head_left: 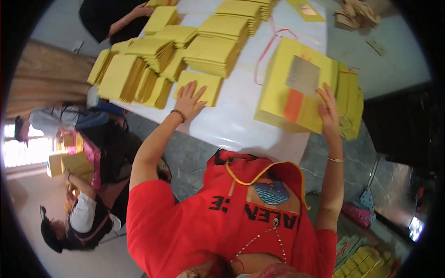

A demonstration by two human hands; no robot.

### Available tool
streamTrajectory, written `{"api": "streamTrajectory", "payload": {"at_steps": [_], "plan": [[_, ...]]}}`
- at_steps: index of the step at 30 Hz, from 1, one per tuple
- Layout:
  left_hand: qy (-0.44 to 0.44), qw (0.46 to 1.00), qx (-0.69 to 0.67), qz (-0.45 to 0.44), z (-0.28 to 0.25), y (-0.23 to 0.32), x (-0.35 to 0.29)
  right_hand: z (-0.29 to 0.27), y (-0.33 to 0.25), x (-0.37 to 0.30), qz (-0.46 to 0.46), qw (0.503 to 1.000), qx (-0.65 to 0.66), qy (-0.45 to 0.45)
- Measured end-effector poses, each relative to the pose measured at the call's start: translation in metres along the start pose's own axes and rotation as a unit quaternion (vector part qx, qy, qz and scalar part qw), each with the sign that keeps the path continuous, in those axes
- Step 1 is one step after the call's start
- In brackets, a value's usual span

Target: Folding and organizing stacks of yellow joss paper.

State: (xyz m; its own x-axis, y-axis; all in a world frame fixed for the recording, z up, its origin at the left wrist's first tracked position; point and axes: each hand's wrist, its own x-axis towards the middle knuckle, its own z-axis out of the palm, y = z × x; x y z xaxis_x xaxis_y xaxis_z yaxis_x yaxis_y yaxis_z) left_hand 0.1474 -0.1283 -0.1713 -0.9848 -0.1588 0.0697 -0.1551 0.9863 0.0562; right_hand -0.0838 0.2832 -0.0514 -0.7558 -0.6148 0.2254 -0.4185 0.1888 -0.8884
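Note:
My left hand lies flat with fingers spread on a short yellow paper stack near the table's front edge. On the right, a tall block of yellow paper sheets, its face bearing a grey patch and an orange patch, stands by the table's right edge. My right hand rests against this block's right part, fingers stretched out and not wrapped round it. Beyond my left hand, several thick piles of folded yellow paper crowd the table.
The white-covered table carries a loose pink string. Another bundle of yellow paper sits past the tall block. A co-worker's hand reaches in at the far left. Other people work at the left, one beside a cardboard box.

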Motion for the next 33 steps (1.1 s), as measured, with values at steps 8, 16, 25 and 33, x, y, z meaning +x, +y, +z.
{"api": "streamTrajectory", "payload": {"at_steps": [8,16,25,33], "plan": [[-0.054,0.998,0.036,0.016,-0.031,-0.006,0.009,-0.011,-0.024,0.004,-0.092,0.992,-0.076,-0.034],[0.018,0.994,-0.097,0.039,-0.062,0.025,0.042,-0.004,-0.011,-0.001,-0.085,0.989,-0.107,-0.06],[0.108,0.91,-0.128,0.38,-0.154,0.188,0.086,-0.01,-0.015,-0.001,-0.072,0.99,-0.083,-0.084],[0.037,0.911,-0.267,0.311,-0.159,0.18,0.1,-0.016,-0.009,-0.007,-0.046,0.991,-0.112,-0.049]]}}
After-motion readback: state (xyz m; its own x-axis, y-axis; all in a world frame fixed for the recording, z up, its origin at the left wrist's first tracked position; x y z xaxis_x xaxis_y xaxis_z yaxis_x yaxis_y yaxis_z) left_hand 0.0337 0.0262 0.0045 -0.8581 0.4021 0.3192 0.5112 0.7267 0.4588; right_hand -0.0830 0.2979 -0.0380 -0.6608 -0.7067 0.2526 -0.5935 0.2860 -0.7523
